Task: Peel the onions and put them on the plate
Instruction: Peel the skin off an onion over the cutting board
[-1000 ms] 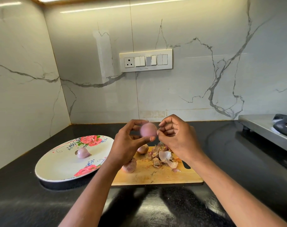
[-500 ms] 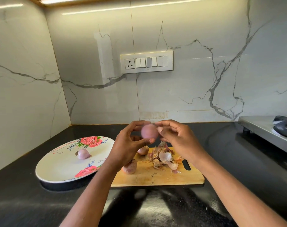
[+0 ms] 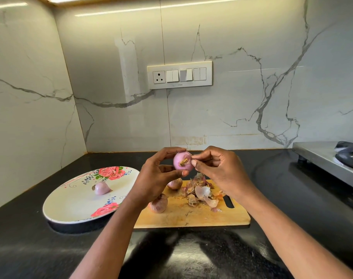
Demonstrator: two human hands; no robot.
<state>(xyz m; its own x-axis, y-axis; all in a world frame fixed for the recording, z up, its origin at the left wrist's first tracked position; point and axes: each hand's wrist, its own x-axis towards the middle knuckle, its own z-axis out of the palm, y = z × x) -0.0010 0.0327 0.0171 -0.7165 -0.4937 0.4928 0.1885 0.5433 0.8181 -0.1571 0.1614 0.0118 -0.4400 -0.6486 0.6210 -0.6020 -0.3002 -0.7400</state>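
Observation:
My left hand (image 3: 157,178) grips a small peeled pink onion (image 3: 181,161) above the back of the wooden cutting board (image 3: 193,215). My right hand (image 3: 217,170) pinches at the onion's brown root end with thumb and forefinger. Two unpeeled onions lie on the board, one (image 3: 158,204) near my left wrist and one (image 3: 174,183) partly hidden behind my left hand. A pile of onion skins (image 3: 201,195) sits on the board's right half. One peeled onion (image 3: 101,188) rests on the white floral plate (image 3: 71,208) at the left.
Everything stands on a black countertop (image 3: 292,198) in a corner of marble walls. A steel stove (image 3: 330,162) with a black burner stands at the right edge. A switch panel (image 3: 179,75) is on the back wall.
The onion has turned in my left hand, so its brown root end faces me. My right fingers have closed in and pinch at that end.

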